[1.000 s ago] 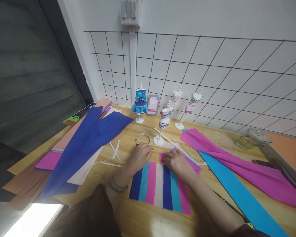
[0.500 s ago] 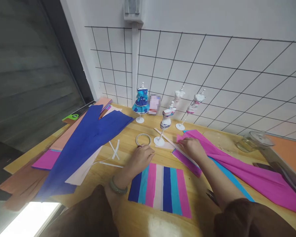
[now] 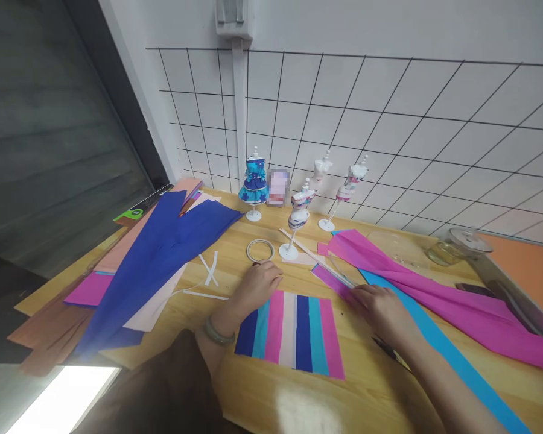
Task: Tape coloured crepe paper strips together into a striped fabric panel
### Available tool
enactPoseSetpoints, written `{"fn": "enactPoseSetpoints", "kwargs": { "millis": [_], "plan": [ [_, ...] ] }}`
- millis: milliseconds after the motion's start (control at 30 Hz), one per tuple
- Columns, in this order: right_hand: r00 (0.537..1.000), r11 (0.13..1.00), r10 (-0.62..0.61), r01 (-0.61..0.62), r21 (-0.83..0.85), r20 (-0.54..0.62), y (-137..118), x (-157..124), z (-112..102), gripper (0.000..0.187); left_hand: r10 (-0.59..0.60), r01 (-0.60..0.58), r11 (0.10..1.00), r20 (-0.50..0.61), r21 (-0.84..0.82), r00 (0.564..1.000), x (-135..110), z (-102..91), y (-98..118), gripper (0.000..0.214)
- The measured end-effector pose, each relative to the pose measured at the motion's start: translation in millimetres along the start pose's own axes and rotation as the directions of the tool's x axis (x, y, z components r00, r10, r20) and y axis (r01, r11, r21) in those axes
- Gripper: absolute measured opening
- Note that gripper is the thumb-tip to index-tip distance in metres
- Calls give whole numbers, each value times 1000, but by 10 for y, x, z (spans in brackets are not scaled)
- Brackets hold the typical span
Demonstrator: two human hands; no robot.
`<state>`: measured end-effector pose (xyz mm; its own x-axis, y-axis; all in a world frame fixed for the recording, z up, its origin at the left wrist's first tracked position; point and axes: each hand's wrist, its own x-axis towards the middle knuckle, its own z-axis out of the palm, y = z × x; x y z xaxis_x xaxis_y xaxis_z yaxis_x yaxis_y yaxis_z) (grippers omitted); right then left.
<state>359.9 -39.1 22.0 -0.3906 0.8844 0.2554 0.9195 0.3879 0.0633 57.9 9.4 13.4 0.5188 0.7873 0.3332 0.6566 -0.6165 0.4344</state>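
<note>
My left hand [image 3: 257, 286] rests at the top edge of a striped sheet [image 3: 289, 334] of blue, turquoise, pink and pale bands. Its fingers are bent together; whatever they hold is hidden. A ring-shaped tape roll [image 3: 260, 242] lies just beyond it. Toward the right, my right hand [image 3: 382, 306] has its fingers closed over the near end of several narrow strips. Among these are a magenta strip [image 3: 328, 281] and a long pale strip [image 3: 305, 248]. Dark scissors [image 3: 391, 352], partly covered, lie below the right wrist.
Small dress forms on stands, one in a blue dress [image 3: 254, 184], stand near the gridded wall. Blue crepe-like sheets [image 3: 163, 253] spread at left beside crossed white strips [image 3: 209, 268]. Magenta material [image 3: 416, 283] and a blue strip [image 3: 461, 367] lie right, near a glass jar [image 3: 447, 250].
My right hand has moved toward me and slightly right, down along the strips, uncovering their far part and a small pink piece. My left hand stays almost in place. The view has shifted slightly.
</note>
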Motion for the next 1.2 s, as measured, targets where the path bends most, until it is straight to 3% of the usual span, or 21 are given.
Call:
{"fn": "enactPoseSetpoints", "kwargs": {
  "millis": [100,333,567,833,1033,1133,1200],
  "plan": [
    [997,998,15,-11,-63,75,-100,-101,68,29,-14,13,1000,54,11,998,-5,16,25,20],
    [990,993,116,-114,-35,79,-136,-72,152,31,-34,17,996,206,85,978,-37,83,-12,19],
    [972,966,215,-226,124,93,-58,-107,168,27,-44,39,999,232,27,972,-58,147,-35,15],
    [918,871,384,-396,290,102,65,-127,133,29,-51,61,998,239,-35,970,-38,130,-2,7],
    [847,721,507,-519,459,161,45,-230,-123,30,-80,103,993,286,-64,955,-39,94,-15,7],
    [814,596,499,-571,565,297,-45,-396,-150,35,-97,122,990,289,-70,952,-41,41,-36,14],
    [767,501,509,-634,590,392,-113,-542,-112,39,-109,136,988,292,-75,950,-41,3,-59,16]
  ]
}}
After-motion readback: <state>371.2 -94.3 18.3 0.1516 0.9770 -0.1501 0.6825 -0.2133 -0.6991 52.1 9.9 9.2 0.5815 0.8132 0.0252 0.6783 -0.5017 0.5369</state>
